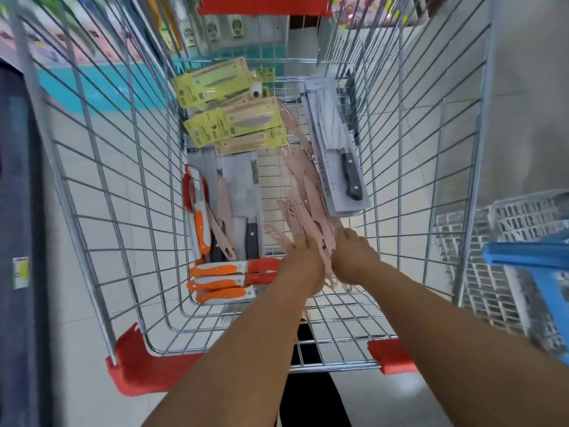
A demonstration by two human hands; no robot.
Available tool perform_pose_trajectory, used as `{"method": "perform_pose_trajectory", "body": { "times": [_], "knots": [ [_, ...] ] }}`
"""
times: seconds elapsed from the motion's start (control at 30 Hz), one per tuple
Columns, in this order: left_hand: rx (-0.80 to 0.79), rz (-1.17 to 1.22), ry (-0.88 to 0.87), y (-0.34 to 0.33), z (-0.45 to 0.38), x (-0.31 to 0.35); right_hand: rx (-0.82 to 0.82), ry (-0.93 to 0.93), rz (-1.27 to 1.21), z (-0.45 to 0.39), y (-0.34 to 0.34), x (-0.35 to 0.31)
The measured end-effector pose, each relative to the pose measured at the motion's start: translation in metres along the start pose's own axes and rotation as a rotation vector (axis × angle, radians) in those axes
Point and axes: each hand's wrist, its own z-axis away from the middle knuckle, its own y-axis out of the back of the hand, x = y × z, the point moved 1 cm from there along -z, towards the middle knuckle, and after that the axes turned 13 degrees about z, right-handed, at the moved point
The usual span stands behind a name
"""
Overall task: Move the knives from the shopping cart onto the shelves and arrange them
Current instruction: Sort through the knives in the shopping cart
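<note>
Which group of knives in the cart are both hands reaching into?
The pale pink plastic knives; left hand and right hand meet there, unlike the orange-handled knives.

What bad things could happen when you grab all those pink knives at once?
1. Both hands, left hand and right hand, are gathering a loose bundle of pink knives; some could slip out and fall back into the shopping cart.
2. The thin pink knives might poke through the gaps in the wire floor and snag.
3. The boxed cleaver leaning against the cart's side might slide down onto the hands.
</note>
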Motion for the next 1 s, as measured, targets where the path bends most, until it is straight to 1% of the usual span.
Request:
{"method": "perform_pose_trajectory", "body": {
  "times": [0.07,0.13,0.23,0.33,0.4,0.5,0.63,0.77,0.9,1.0],
  "knots": [
    [0.003,-0.029,-0.048,0.007,0.001,-0.006,0.035,0.035,0.005,-0.001,0.006,-0.004],
    [0.049,-0.030,-0.086,0.017,0.004,-0.015,0.120,0.091,-0.038,-0.003,0.014,-0.012],
    [0.254,-0.035,-0.087,0.037,0.010,-0.031,0.240,0.165,-0.127,-0.004,0.025,-0.032],
    [0.459,-0.029,0.058,0.059,0.014,-0.051,0.260,0.225,-0.186,-0.007,0.030,-0.057],
    [0.534,0.014,0.191,0.073,0.018,-0.066,0.262,0.288,-0.199,-0.011,0.027,-0.073],
    [0.554,0.107,0.324,0.085,0.022,-0.086,0.235,0.351,-0.185,-0.018,0.021,-0.100],
    [0.499,0.156,0.406,0.087,0.019,-0.104,0.175,0.383,-0.184,-0.026,0.011,-0.130],
    [0.510,0.141,0.419,0.087,0.011,-0.112,0.158,0.389,-0.171,-0.034,0.004,-0.154],
    [0.548,0.120,0.424,0.087,0.006,-0.115,0.213,0.435,-0.045,-0.037,0.002,-0.164],
    [0.575,0.156,0.451,0.083,-0.001,-0.119,0.230,0.451,-0.037,-0.041,0.000,-0.160]
  ]
}}
